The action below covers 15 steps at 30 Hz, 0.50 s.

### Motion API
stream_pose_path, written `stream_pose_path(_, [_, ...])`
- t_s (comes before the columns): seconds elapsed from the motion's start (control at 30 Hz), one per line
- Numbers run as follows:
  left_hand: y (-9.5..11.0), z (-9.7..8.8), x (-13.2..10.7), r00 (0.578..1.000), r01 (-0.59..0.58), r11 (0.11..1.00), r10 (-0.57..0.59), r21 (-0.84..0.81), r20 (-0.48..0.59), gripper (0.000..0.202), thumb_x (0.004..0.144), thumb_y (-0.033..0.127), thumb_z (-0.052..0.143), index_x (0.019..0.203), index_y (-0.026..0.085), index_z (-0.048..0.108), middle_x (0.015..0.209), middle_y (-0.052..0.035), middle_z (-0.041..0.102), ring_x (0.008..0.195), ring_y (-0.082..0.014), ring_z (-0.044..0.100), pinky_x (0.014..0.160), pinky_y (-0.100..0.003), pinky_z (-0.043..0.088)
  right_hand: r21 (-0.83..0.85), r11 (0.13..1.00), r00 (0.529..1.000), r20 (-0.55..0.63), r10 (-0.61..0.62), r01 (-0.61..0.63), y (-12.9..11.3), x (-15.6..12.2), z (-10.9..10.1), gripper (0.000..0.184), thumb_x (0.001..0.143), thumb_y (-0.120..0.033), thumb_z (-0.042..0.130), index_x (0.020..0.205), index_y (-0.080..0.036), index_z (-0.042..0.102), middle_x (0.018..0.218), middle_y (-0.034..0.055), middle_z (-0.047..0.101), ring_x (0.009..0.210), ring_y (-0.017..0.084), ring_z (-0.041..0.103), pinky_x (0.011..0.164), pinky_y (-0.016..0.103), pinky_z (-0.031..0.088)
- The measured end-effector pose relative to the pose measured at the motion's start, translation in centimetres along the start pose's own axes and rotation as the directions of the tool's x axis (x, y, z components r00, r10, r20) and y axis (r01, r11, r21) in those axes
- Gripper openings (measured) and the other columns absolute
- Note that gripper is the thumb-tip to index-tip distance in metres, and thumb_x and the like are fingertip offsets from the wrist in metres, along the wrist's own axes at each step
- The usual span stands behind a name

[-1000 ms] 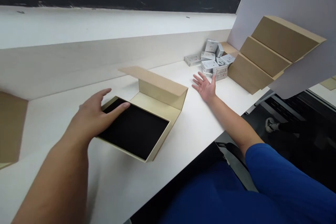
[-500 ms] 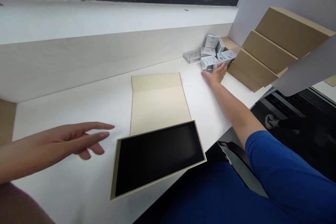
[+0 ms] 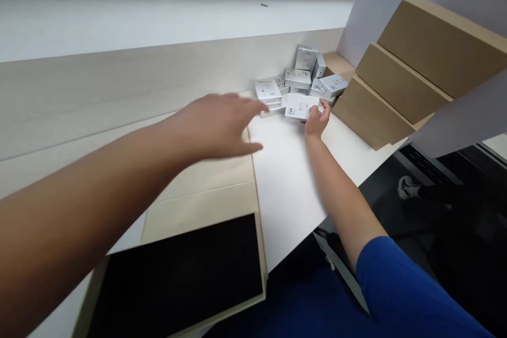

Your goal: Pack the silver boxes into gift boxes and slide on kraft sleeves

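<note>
My right hand (image 3: 318,120) grips a small silver-white box (image 3: 301,106) by its right end, in front of a heap of similar boxes (image 3: 298,78). My left hand (image 3: 222,127) is stretched out over the cream lid flap, thumb and fingers apart, with nothing in it; it is slightly blurred. Just beyond its fingertips lies another small box (image 3: 268,91) on top of one more. Below my left forearm, a cream case with a black inside (image 3: 186,274) lies open, its lid flap (image 3: 214,185) folded back on the table. My forearm hides part of both.
Stepped brown cardboard boxes (image 3: 400,79) stand at the right, by a pale partition (image 3: 467,111). A low wall runs behind the white table (image 3: 289,185). A person's shoe (image 3: 404,188) shows on the floor at right.
My left hand has moved right and forward towards the small boxes. My right hand has taken hold of one box and drawn it nearer. The view has shifted, so the case sits lower left.
</note>
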State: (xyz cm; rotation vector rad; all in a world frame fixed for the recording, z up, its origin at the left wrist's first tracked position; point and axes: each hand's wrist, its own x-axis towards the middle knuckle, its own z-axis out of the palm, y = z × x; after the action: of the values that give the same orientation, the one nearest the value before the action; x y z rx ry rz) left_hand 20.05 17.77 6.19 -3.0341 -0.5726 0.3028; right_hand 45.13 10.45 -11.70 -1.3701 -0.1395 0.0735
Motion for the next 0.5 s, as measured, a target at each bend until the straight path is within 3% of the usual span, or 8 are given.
stream_pose_path(0.1, [-1.7, 1.5, 11.1, 0.995, -0.084, 0.989, 0.077, 0.118, 0.062, 0.121, 0.075, 0.051, 0.079, 0.176, 0.025, 0.017, 0.181, -0.0114, 0.028, 0.169, -0.0428, 0.017, 0.135, -0.054, 0.015, 0.058, 0.997, 0.997, -0.066, 0.046, -0.042, -0.3, 0.2, 0.5, 0.053, 0.093, -0.034, 0.049, 0.144, -0.02, 0.049, 0.106, 0.0057, 0.073, 0.082, 0.016, 0.071, 0.059, 0.023, 0.055])
stream_pose_path(0.2, [-4.9, 4.3, 18.2, 0.988, -0.062, 0.987, 0.039, 0.151, 0.148, 0.131, 0.072, 0.047, 0.084, 0.177, 0.025, 0.008, 0.186, -0.0124, 0.015, 0.171, -0.0445, 0.005, 0.136, -0.058, 0.0, 0.078, 0.994, 0.991, -0.108, 0.08, -0.072, -0.2, 0.5, 1.0, 0.056, 0.095, -0.037, 0.044, 0.148, -0.022, 0.041, 0.119, 0.009, 0.073, 0.086, 0.018, 0.073, 0.058, 0.024, 0.056])
stream_pose_path(0.27, [-6.1, 5.4, 20.6, 0.985, -0.113, 0.984, 0.092, 0.139, 0.149, 0.126, 0.075, 0.049, 0.083, 0.177, 0.028, 0.012, 0.186, -0.0074, 0.017, 0.171, -0.0414, 0.006, 0.137, -0.057, 0.001, 0.025, 0.998, 0.996, -0.073, 0.056, -0.054, 0.2, 0.7, 1.3, 0.058, 0.095, -0.039, 0.042, 0.15, -0.021, 0.038, 0.123, 0.011, 0.072, 0.094, 0.019, 0.075, 0.063, 0.028, 0.06])
stream_pose_path(0.37, [-5.9, 5.4, 22.4, 0.971, -0.216, 0.966, 0.199, 0.141, 0.13, 0.11, 0.08, 0.052, 0.081, 0.174, 0.035, 0.026, 0.185, 0.0, 0.02, 0.169, -0.0371, 0.015, 0.136, -0.055, 0.009, -0.076, 0.997, 1.0, 0.018, 0.003, -0.002, 1.3, 0.8, 1.6, 0.061, 0.099, -0.041, 0.034, 0.155, -0.019, 0.033, 0.131, 0.0152, 0.069, 0.11, 0.023, 0.076, 0.078, 0.036, 0.067])
stream_pose_path(0.5, [-4.2, 4.7, 23.2, 0.966, -0.219, 0.961, 0.189, 0.17, 0.174, 0.095, 0.081, 0.043, 0.079, 0.167, 0.03, 0.042, 0.182, -0.0087, 0.028, 0.159, -0.044, 0.034, 0.13, -0.057, 0.026, -0.174, 0.98, 0.993, 0.087, -0.081, 0.095, 3.0, 1.3, 1.4, 0.062, 0.105, -0.041, 0.022, 0.164, -0.022, 0.023, 0.143, 0.0179, 0.063, 0.13, 0.027, 0.072, 0.088, 0.046, 0.068])
